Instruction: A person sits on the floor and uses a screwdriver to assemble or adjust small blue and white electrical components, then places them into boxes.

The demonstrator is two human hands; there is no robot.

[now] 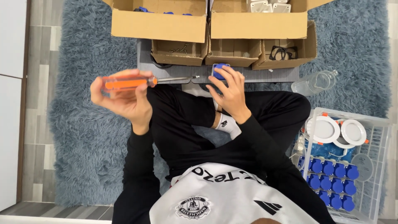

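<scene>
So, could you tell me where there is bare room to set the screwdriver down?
The rug is bare beside the left hand, out to the floorboards. Right of the knee it is crowded: plastic bottle and white basket. Cardboard boxes fill the front.

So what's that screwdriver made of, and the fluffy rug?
The screwdriver in the left hand looks like clear orange plastic at the handle, glossy and see-through, with a thin grey shaft that shines like metal. The rug looks like soft grey-blue shaggy fibre, probably synthetic; its long tufts show all over.
</scene>
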